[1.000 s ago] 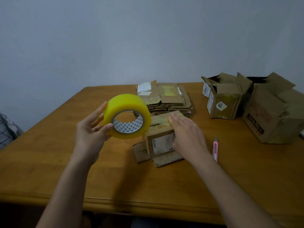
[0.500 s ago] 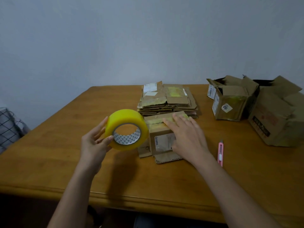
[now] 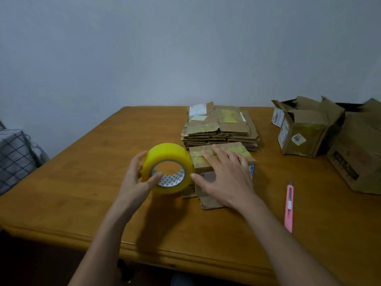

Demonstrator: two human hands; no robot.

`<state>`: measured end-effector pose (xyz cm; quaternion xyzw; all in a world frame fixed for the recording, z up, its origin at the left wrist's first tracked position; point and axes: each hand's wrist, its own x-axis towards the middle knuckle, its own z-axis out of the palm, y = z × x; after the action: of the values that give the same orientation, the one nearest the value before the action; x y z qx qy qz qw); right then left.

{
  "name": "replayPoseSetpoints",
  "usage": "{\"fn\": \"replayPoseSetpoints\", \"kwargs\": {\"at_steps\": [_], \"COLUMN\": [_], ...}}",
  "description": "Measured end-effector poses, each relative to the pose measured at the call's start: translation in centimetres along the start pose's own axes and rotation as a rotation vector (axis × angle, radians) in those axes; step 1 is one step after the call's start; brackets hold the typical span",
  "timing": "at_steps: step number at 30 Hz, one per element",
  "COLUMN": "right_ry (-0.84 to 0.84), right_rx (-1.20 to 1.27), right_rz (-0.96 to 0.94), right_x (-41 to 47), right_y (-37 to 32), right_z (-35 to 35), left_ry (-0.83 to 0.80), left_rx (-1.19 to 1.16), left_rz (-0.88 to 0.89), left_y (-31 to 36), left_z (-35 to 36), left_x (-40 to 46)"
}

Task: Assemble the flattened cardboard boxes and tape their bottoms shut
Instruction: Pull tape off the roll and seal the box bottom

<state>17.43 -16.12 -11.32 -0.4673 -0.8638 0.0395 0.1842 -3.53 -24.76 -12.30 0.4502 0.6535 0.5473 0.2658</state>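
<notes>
At the far left edge, off the table, lies a checked cloth (image 3: pixel 14 153). The wooden table (image 3: pixel 86 182) fills the lower view. The left hand (image 3: pixel 136 182) grasps the yellow tape roll (image 3: pixel 168 168), thumb hooked into the core and fingers curved round the outer face, holding it upright just above the tabletop. The roll sits just left of the small assembled box (image 3: pixel 208 162), close enough that its rim overlaps the box's left side in this view and hides that corner. The right hand (image 3: pixel 224 176) lies released and flat on the box, fingers spread over the yellowish tape on top, thumb reaching toward the roll; it covers most of the box's front. Directly behind the box, touching or nearly so, stands the stack of flattened boxes (image 3: pixel 220 129). Right of the hand, apart from it, a pink utility knife (image 3: pixel 289 205) lies lengthwise. Further right stand an open box with a 203 label (image 3: pixel 305 131) and a larger box (image 3: pixel 358 153), cut off by the frame.
</notes>
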Motion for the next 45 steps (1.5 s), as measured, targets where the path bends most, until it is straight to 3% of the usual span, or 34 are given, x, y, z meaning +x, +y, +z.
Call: {"fn": "replayPoseSetpoints", "kwargs": {"at_steps": [7,18,37,41,45], "right_ry": [0.141,0.131,0.191,0.149,0.164], "right_rx": [0.026,-0.01,0.167,0.189,0.294], "right_rz": [0.083,0.041,-0.134,-0.148,-0.084], "right_x": [0.4,-0.6,-1.1,-1.3,-0.9], "right_y": [-0.5,2.1,4.4,4.8,4.3], "right_z": [1.3,0.7,1.0,0.6,0.6], "left_ry": [-0.037,-0.085,-0.211,-0.308,-0.348], "left_rx": [0.365,0.579,0.737,0.58,0.563], "left_rz": [0.268,0.315,0.057,-0.146,-0.184], "left_y": [2.3,2.2,7.5,7.7,8.3], "left_z": [1.0,0.4,5.2,5.1,4.8], "left_x": [1.6,0.1,0.1,1.7,1.8]}}
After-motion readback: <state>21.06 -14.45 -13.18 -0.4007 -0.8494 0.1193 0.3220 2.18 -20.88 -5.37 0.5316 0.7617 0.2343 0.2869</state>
